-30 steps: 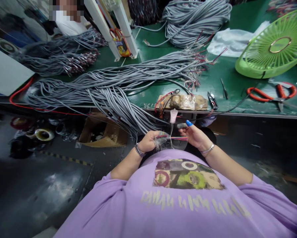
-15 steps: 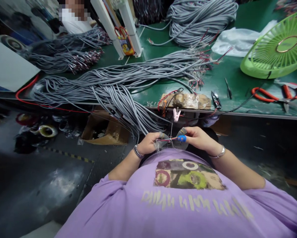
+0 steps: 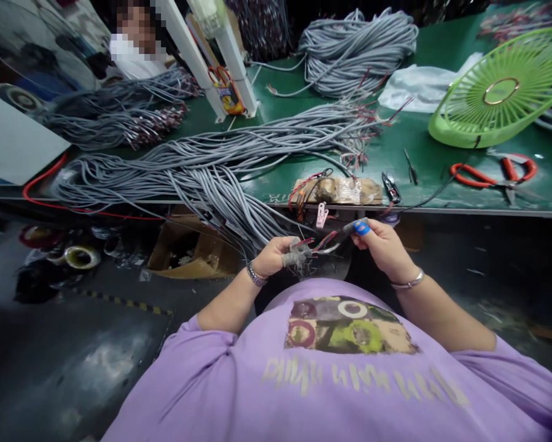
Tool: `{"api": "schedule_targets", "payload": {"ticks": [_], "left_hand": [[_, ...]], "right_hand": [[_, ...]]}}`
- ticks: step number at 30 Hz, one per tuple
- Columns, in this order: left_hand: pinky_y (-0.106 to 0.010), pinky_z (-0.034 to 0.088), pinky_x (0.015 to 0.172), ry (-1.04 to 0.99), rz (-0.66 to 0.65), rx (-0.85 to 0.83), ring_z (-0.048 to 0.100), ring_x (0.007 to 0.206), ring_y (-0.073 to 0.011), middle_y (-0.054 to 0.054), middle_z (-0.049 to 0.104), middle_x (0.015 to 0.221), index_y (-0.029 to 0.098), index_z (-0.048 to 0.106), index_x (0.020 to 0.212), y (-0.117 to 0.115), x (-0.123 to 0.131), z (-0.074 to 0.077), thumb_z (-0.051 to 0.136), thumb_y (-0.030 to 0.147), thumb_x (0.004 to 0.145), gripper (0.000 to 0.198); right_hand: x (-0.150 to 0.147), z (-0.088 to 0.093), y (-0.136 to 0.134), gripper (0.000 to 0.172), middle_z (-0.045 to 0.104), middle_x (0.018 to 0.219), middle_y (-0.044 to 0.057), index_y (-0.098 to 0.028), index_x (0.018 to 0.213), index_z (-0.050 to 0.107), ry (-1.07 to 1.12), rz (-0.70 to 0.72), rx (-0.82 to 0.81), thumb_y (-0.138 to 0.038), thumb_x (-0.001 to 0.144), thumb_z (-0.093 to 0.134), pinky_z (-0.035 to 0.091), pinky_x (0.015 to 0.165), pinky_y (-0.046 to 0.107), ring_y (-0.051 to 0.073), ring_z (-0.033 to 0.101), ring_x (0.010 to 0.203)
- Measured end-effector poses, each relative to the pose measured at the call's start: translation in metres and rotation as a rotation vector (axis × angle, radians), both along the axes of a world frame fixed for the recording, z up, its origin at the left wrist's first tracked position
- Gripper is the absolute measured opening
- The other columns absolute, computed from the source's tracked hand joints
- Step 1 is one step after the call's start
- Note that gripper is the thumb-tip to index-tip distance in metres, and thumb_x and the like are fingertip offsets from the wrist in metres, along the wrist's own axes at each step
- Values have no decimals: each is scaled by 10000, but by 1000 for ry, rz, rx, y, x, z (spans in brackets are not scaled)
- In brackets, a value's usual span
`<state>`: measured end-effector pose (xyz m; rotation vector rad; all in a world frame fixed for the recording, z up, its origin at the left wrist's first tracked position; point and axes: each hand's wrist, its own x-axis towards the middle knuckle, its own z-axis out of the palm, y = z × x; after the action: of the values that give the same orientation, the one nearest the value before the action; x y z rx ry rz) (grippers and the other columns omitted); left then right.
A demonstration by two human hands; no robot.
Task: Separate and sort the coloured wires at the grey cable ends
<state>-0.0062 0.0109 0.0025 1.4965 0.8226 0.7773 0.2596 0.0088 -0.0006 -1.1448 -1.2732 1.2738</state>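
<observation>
The left hand [image 3: 276, 256] is clenched on the end of a grey cable [image 3: 298, 256]. Its thin coloured wires [image 3: 325, 241] run across to the right hand [image 3: 386, 248], which pinches them under a blue fingertip cap [image 3: 361, 228], just below the green workbench [image 3: 423, 169] edge. A pink clip [image 3: 322, 215] hangs above. A taped block [image 3: 338, 190] and grey cable bundles [image 3: 220, 166] lie on the bench.

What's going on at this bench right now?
A person in a purple shirt holds a small bunch of thin coloured wires between both hands, just in front of the bench's edge. The left hand grips one end; the right hand, wearing a blue fingertip cover, pinches the other. On the green bench lie heaps of grey cables, orange-handled scissors and a green fan. Across it sits another person.
</observation>
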Motion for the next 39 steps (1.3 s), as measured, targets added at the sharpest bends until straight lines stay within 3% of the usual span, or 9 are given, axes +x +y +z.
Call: {"api": "schedule_targets", "payload": {"ticks": [4,8,14,20,24,27,30,35,39], "left_hand": [[-230,436,594,83,187,506,530,603,-98,-14,600,659,145,702,750,3,-1,-2,730,420,786,279],[-266,473,662,230,423,943,588,687,-130,-40,671,746,194,729,841,2,-9,-3,723,294,788,113],[-285,492,672,420,239,1030,605,681,-138,-52,711,786,223,735,908,-12,-10,-11,643,256,809,139],[-267,495,656,454,119,1243,610,664,-123,-47,729,805,212,727,925,-12,-2,-14,592,192,817,174],[-262,505,643,467,142,1293,609,652,-118,-34,722,789,202,712,972,-11,0,-12,552,187,845,204],[-262,506,642,408,208,1306,613,660,-121,-33,716,790,205,693,1026,-14,-1,-10,565,193,844,223],[-263,500,632,388,304,1328,604,649,-118,-34,713,799,204,685,1039,-15,-3,-9,589,188,834,227],[-274,513,640,499,490,1379,618,672,-128,-39,711,799,194,697,964,-10,-3,-10,572,162,813,198],[-291,513,654,570,561,1389,610,697,-146,-53,707,807,182,698,860,-1,2,-11,562,181,805,147]], "right_hand": [[4,-10,7,400,546,578,-8,-173,735,660,19,70,-98,-568,797,674,292,474,235,87,389,500],[-2,-8,1,475,504,501,-27,-163,620,573,33,404,-293,-601,735,715,250,437,219,57,341,445],[-26,-4,-7,529,519,521,-37,-157,693,584,243,475,-540,-667,677,725,240,379,196,32,277,401],[-40,-2,-3,478,508,486,-41,-160,605,543,138,535,-513,-547,603,824,256,377,191,42,346,402],[-40,-8,5,431,486,478,-54,-166,598,545,149,254,-398,-498,622,819,251,386,192,45,351,412],[-29,-13,18,392,474,503,-66,-180,658,546,339,-59,-376,-461,644,819,242,387,180,31,304,411],[-18,-16,29,368,442,511,-78,-187,711,553,515,-199,-423,-452,685,807,259,400,168,24,269,409],[-23,-15,30,437,536,549,-21,-181,748,584,431,114,-617,-609,803,656,287,402,195,56,330,413],[-37,-9,34,459,609,649,7,-170,814,609,398,352,-620,-629,806,636,310,416,202,63,359,447]]}}
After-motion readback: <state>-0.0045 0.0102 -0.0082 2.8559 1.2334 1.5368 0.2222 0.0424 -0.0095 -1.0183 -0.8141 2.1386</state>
